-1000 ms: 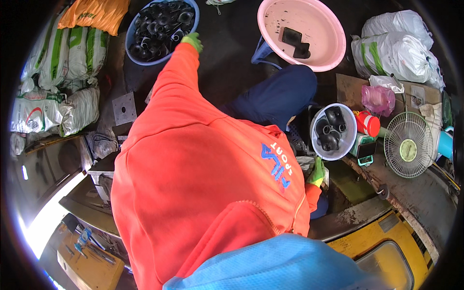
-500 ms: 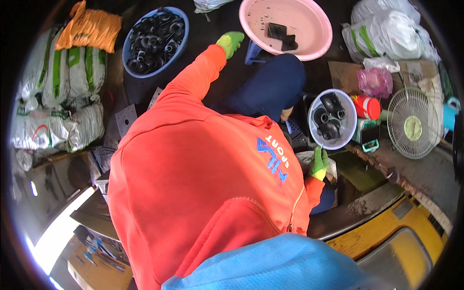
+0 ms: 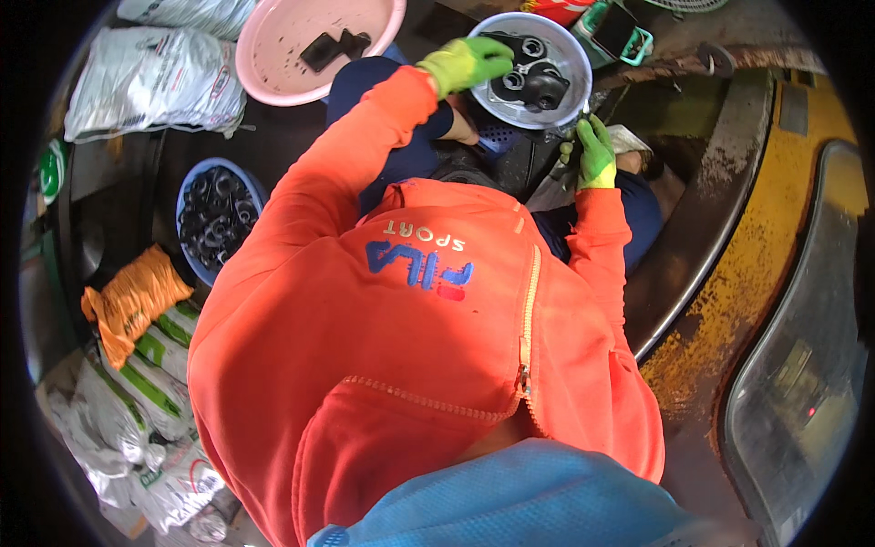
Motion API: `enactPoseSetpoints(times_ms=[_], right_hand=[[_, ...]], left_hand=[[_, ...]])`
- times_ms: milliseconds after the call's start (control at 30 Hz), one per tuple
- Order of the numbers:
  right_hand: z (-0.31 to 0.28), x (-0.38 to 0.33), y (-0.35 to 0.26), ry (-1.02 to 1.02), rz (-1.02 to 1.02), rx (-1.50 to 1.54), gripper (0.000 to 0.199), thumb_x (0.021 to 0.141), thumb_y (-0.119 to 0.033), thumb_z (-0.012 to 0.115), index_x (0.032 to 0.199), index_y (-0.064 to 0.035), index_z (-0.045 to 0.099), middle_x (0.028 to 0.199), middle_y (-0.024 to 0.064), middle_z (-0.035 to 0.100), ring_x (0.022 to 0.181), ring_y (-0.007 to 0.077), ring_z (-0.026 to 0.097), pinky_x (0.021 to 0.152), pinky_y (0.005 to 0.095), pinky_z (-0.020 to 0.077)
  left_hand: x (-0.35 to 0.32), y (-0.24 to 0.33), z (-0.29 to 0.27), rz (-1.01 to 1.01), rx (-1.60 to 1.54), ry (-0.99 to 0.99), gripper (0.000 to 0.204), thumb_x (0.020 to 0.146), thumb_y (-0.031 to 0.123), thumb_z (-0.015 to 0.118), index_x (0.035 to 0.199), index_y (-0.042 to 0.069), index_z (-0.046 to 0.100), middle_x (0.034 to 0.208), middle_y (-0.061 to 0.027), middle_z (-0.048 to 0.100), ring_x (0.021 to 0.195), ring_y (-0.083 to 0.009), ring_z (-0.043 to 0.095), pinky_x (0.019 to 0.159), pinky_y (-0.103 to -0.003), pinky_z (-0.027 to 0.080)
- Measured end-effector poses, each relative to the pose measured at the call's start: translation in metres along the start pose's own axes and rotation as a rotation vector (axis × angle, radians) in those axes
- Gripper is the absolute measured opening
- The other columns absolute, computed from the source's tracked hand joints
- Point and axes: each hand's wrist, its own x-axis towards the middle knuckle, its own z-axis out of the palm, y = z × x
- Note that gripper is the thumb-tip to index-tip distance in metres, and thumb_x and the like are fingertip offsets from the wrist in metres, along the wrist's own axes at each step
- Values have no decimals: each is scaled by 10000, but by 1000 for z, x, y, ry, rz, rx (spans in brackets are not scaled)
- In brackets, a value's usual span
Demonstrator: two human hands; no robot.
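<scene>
My left hand (image 3: 467, 66), in a yellow-green glove, is at the left rim of a pale blue-white basin (image 3: 583, 56), its fingers stretched toward the inside. Nothing shows in its grasp. Several black moulded plastic parts (image 3: 545, 87) with round openings lie in that basin. Just below the basin's lower right rim is my right hand (image 3: 597, 157), gloved the same way and closed on a small pointed tool (image 3: 586, 108). Only the light, thin tip of the tool sticks out past the fingers, so its exact kind is hidden.
A pink basin (image 3: 255, 68) with dark flat pieces stands at upper left. Below it is a blue basin (image 3: 260, 182) full of black parts. White sacks (image 3: 150, 87) and an orange bag (image 3: 137, 301) are on the left. A yellow machine (image 3: 693, 337) stands at right.
The view has turned toward the right. My left hand has moved from between the blue and pink basins to the rim of the small basin. My right hand stays beside it, holding the pointed tool.
</scene>
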Motion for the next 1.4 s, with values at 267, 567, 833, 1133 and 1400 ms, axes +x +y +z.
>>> enactPoseSetpoints(times_ms=[267,567,833,1133,1400], right_hand=[[7,-5,-5,44,113,-21,269,896,-298,682,1058,-115,572,731,-13,534,482,110,482,414,233,347],[14,3,2,108,63,-210,403,862,-302,712,1157,-52,599,778,-2,574,497,80,443,445,220,314],[48,-29,-24,-65,32,186,301,882,-222,655,1095,-18,595,793,35,605,538,110,491,441,243,346],[58,-69,-38,-265,99,504,402,955,-413,514,1131,-59,586,822,42,598,534,102,443,459,239,344],[75,-85,-23,-554,-477,478,463,939,-168,581,1360,-24,455,1305,122,524,1182,252,544,1005,367,456]], left_hand=[[59,-39,101,-242,457,-228,686,745,321,732,1353,108,495,1349,-179,526,1177,-379,553,980,-449,453],[56,-2,52,-270,440,-160,530,696,345,738,1146,74,669,1122,-186,653,1071,-337,616,913,-408,492],[-17,96,22,422,174,316,573,588,336,865,1052,57,676,1183,-164,617,1071,-325,601,908,-412,492],[-36,134,-13,447,-68,202,441,665,163,830,1057,40,669,1152,-120,667,1095,-268,620,929,-368,498],[-52,165,2,517,-269,242,452,662,196,837,1056,51,671,1090,-101,677,993,-245,648,877,-350,516]])
